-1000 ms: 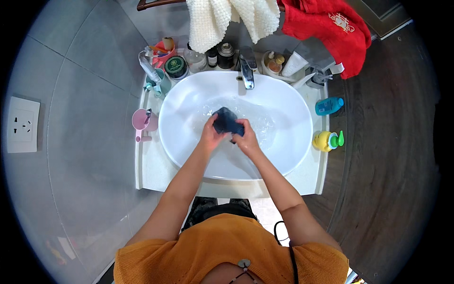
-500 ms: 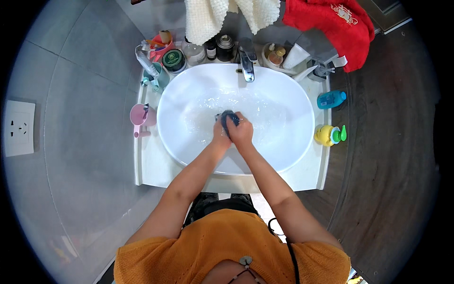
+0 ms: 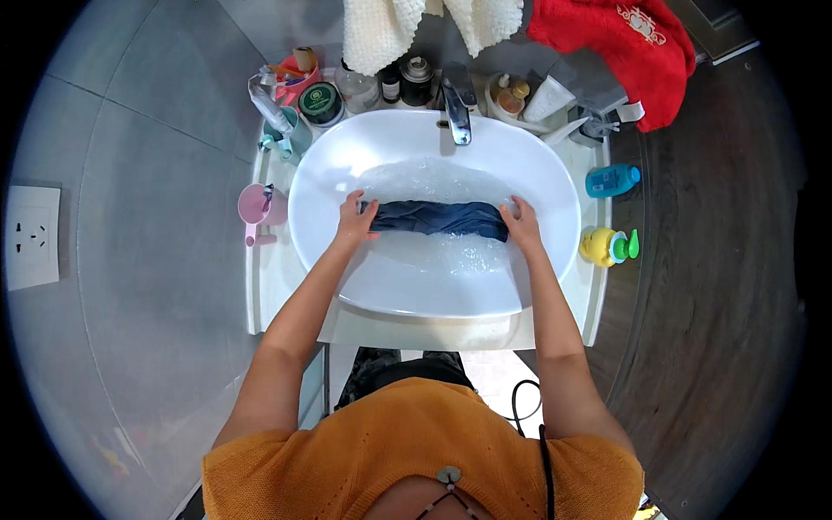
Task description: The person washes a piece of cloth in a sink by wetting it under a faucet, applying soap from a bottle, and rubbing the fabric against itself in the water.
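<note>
A dark blue wet cloth (image 3: pixel 438 218) stretches sideways across the white washbasin (image 3: pixel 407 299), low over or in the water. My left hand (image 3: pixel 355 220) grips its left end, the thumb lying over the fabric. At the right end, my right hand (image 3: pixel 522 224) pinches the cloth's edge, its thumb toward the fabric. Bubbly water (image 3: pixel 472 256) surrounds the cloth on the near and far sides. Beyond it, the chrome tap (image 3: pixel 458 121) points down over the bowl; I cannot tell whether water runs from it.
On the left ledge stand a pink cup (image 3: pixel 254 204) and a teal cup (image 3: pixel 299 139). Jars and bottles, including a green-lidded jar (image 3: pixel 320 102), line the back. A blue bottle (image 3: pixel 611 181) and a yellow pump bottle (image 3: pixel 600 248) are at right. White (image 3: pixel 381 35) and red towels (image 3: pixel 624 52) hang above.
My hands were together at the basin's middle around the bunched cloth. They have moved apart to left and right, and the cloth is spread out between them.
</note>
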`<state>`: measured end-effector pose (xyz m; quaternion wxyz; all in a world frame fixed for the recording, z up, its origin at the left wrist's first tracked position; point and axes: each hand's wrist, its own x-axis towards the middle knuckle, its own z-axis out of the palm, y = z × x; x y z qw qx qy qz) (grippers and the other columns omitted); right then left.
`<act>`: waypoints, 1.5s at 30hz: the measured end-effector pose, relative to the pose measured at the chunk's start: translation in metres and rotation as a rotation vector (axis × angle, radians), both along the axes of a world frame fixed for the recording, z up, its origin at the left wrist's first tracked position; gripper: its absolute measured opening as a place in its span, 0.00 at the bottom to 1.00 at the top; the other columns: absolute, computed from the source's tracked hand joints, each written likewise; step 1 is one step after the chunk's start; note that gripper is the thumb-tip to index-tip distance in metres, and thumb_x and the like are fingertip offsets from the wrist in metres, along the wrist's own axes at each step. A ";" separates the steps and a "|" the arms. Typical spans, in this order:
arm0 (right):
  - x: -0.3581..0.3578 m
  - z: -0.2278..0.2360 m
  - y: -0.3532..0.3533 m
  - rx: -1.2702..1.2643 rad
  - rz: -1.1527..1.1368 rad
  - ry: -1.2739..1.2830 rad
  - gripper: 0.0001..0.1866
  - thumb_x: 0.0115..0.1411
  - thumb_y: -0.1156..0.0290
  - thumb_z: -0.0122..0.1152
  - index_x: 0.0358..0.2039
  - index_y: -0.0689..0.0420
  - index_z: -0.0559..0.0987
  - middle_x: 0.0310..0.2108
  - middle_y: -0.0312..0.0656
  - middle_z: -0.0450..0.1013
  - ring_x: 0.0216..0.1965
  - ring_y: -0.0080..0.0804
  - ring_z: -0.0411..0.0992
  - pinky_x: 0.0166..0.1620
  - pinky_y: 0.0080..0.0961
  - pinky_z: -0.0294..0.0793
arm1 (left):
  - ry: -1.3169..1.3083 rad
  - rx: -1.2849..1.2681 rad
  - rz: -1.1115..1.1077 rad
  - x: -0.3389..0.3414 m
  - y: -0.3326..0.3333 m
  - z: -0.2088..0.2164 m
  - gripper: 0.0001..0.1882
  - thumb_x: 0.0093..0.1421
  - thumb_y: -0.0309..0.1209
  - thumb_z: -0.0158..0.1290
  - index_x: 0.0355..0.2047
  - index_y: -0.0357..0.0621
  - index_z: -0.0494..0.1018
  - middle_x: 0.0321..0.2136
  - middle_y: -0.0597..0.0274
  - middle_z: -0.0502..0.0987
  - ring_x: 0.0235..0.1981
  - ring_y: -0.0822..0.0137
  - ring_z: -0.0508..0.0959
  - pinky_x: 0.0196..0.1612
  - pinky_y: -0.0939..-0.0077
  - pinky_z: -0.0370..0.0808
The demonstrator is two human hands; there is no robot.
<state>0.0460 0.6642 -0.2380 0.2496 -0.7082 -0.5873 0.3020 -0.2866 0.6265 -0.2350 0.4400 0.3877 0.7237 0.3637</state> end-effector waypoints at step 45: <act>-0.052 0.028 0.015 0.012 0.427 -0.427 0.36 0.43 0.53 0.63 0.53 0.51 0.64 0.51 0.50 0.62 0.51 0.47 0.60 0.53 0.35 0.61 | 0.113 0.194 -0.547 -0.009 -0.025 0.012 0.21 0.55 0.35 0.49 0.49 0.42 0.65 0.48 0.56 0.68 0.52 0.61 0.65 0.54 0.73 0.60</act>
